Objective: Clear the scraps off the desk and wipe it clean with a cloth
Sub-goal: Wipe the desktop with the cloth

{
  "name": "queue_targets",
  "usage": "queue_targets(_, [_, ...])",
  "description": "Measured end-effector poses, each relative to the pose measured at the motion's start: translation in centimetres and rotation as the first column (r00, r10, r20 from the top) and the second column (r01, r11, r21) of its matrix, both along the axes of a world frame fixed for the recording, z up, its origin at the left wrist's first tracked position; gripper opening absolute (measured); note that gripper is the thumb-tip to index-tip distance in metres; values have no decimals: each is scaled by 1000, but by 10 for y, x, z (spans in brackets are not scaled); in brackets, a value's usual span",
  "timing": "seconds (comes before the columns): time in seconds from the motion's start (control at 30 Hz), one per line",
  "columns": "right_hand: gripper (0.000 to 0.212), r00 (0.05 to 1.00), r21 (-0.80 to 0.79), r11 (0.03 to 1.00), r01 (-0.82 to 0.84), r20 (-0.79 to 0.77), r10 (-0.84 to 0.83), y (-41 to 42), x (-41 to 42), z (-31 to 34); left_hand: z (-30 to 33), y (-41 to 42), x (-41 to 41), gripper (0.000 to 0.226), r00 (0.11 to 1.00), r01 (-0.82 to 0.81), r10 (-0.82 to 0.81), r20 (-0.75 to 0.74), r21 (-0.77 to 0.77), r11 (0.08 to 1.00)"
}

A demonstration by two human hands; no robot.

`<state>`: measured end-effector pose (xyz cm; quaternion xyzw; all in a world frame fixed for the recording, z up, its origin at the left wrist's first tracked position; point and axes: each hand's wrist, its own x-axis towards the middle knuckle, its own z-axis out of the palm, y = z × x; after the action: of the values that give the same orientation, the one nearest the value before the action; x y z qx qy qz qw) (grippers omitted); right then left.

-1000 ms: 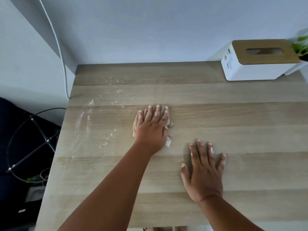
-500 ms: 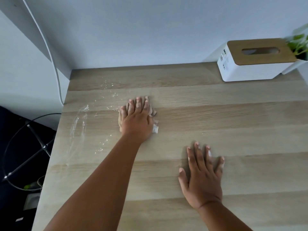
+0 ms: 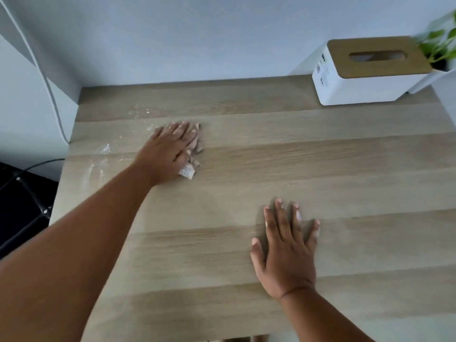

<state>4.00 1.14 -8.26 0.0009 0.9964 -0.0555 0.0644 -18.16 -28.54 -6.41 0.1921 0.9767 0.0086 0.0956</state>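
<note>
Your left hand (image 3: 170,149) lies flat on the desk (image 3: 320,169), fingers straight and close together, pressing down on the cloth (image 3: 191,166). The cloth sits almost wholly under your palm and fingers; only a crumpled edge shows past the thumb side of the hand, with a small white tag (image 3: 186,173) poking out near the heel of the palm. Your fingertips (image 3: 183,127) point toward the back wall and reach just past the cloth's far edge.

Beyond and to the left of that hand, white crumbs and smears (image 3: 103,149) lie scattered on the wood toward the desk's left rear corner, just beside your little finger and apart from the cloth.

Your right hand (image 3: 286,253) rests palm-down on the desk nearer to you, fingers spread and straight, holding nothing, well apart from the cloth.

A white tissue box with a wooden lid (image 3: 367,72) stands at the desk's right rear, with a green plant (image 3: 441,45) just beside it.
</note>
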Motion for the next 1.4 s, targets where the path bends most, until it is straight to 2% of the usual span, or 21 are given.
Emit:
queue_targets(0.1, [78,1000,-6,1000,-7,-20,7,1,1,-3,-7,17,-41,64,969,-246,245,-40,-9,969])
queue_targets(0.17, [78,1000,-6,1000,-5,-20,4,2,1,-4,-8,41,-53,64,951,-309,308,-24,-18,951])
queue_targets(0.23, [78,1000,-8,1000,-3,-20,3,3,2,-5,-5,64,-47,67,966,-260,260,3,-5,966])
queue_targets(0.3, [78,1000,-6,1000,-8,-31,8,4,2,-5,-3,78,-21,74,989,-146,145,16,29,989])
queue_targets(0.37, [78,999,-5,1000,-5,-38,5,3,2,-5,-2,81,19,78,996,-83,79,30,139,987])
queue_targets(0.4, [78,999,-3,1000,-4,-41,4,3,3,-4,-3,79,39,76,997,-75,72,25,177,981])
queue_targets(0.53, [80,999,-14,1000,-8,-51,7,2,4,-4,-9,54,76,70,994,-99,104,-38,115,988])
queue_targets(0.67, [81,999,-19,1000,-4,-45,4,2,4,-7,-10,41,26,71,979,-198,201,-17,106,974])
queue_targets(0.83, [83,999,-23,1000,-10,-52,9,2,0,-7,-9,46,-85,62,899,-438,436,43,98,894])
queue_targets(0.9, [83,998,-21,1000,-10,-54,9,2,0,-7,-8,58,-108,58,917,-399,396,56,77,914])
queue_targets(0.97, [83,999,-19,1000,-11,-53,10,3,1,-6,-8,73,-107,57,966,-257,256,26,69,964])
queue_targets(1.1, [81,999,-16,1000,-7,-38,6,3,0,-2,-2,90,-50,60,998,4,-14,62,156,988])
queue_targets(1.2, [81,1000,-24,1000,1,-22,-1,2,0,1,-1,71,-8,66,992,118,-125,18,208,971])
queue_targets(1.3, [81,1000,-28,1000,-4,-19,3,2,0,2,-3,42,-18,70,996,80,-71,-58,172,982])
queue_targets(1.4, [81,1000,-27,1000,-8,-27,8,3,1,0,-6,47,-56,77,989,-134,142,-48,144,981])
